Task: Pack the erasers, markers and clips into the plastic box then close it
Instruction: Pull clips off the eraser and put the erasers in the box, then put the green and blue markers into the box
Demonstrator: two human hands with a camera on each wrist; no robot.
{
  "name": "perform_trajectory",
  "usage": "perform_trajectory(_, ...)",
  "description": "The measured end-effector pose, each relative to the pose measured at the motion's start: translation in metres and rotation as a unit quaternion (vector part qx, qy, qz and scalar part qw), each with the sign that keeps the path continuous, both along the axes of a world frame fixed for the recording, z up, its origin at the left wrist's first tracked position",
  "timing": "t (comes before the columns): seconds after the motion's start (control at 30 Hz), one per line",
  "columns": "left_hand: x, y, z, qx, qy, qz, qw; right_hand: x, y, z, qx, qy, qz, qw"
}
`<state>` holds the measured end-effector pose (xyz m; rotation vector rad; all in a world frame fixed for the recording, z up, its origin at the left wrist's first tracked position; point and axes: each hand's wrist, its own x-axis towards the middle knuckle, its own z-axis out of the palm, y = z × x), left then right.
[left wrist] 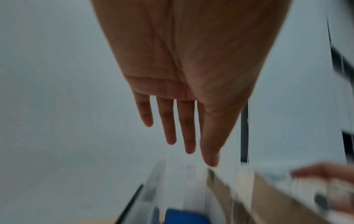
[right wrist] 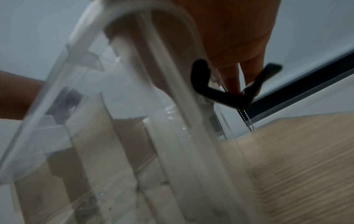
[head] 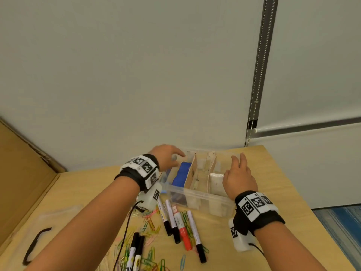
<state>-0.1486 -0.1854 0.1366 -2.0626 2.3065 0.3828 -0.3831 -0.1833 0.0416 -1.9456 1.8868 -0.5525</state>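
A clear plastic box (head: 195, 193) stands open on the wooden table, split by cardboard dividers (head: 192, 173). A blue eraser (head: 180, 176) lies in its left compartment and a white eraser (head: 215, 182) in its right one. My left hand (head: 170, 156) hovers at the box's far left corner, fingers (left wrist: 170, 128) straight and holding nothing. My right hand (head: 238, 173) is spread over the box's right end, with its fingers (right wrist: 232, 78) by a black latch (right wrist: 220, 94). Several markers, one of them red (head: 182, 229), and coloured paper clips (head: 150, 225) lie loose in front of the box.
The clear lid (head: 58, 214) with a black handle (head: 35, 245) lies on the table at the left. A cardboard sheet (head: 19, 173) leans at the far left. A wall is close behind the box. The table edge (head: 293, 192) drops off at the right.
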Motion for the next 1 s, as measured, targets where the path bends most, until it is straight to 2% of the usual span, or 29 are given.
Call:
perform_trajectory(0.1,0.031,0.045,0.018,-0.102,0.090,0.014,0.991,0.000,-0.001,-0.001,0.001,0.002,0.001,1.000)
perform_trajectory(0.2,0.066,0.097,0.019,-0.151,0.130,0.061,0.978,-0.001,-0.002,0.000,0.008,0.014,0.000,1.000)
perform_trajectory(0.33,0.113,0.155,-0.012,-0.133,0.116,0.139,0.974,-0.001,0.000,0.010,0.036,0.057,-0.006,0.998)
perform_trajectory(0.47,0.145,0.188,-0.057,-0.060,0.076,0.195,0.976,0.016,0.026,0.036,-0.038,0.085,0.026,0.995)
perform_trajectory(0.57,0.156,0.185,-0.078,-0.044,0.052,0.188,0.980,0.053,0.061,0.053,-0.151,0.075,0.101,0.980)
perform_trajectory(0.63,0.157,0.171,-0.086,-0.052,0.039,0.170,0.983,0.088,0.084,0.058,-0.220,0.036,0.169,0.960)
perform_trajectory(0.7,0.155,0.151,-0.092,-0.061,0.017,0.132,0.989,0.130,0.101,0.053,-0.246,-0.010,0.232,0.941)
perform_trajectory(0.77,0.152,0.128,-0.100,-0.052,0.006,0.096,0.994,0.171,0.111,0.037,-0.220,-0.018,0.281,0.934)
perform_trajectory(0.87,0.150,0.096,-0.113,0.008,0.036,0.087,0.996,0.220,0.103,0.011,-0.160,0.022,0.308,0.938)
perform_trajectory(0.93,0.150,0.080,-0.119,0.047,0.036,0.083,0.995,0.242,0.087,-0.004,-0.091,0.047,0.293,0.951)
perform_trajectory(1.0,0.150,0.069,-0.123,0.071,0.004,0.058,0.996,0.256,0.068,-0.018,-0.017,0.086,0.243,0.966)
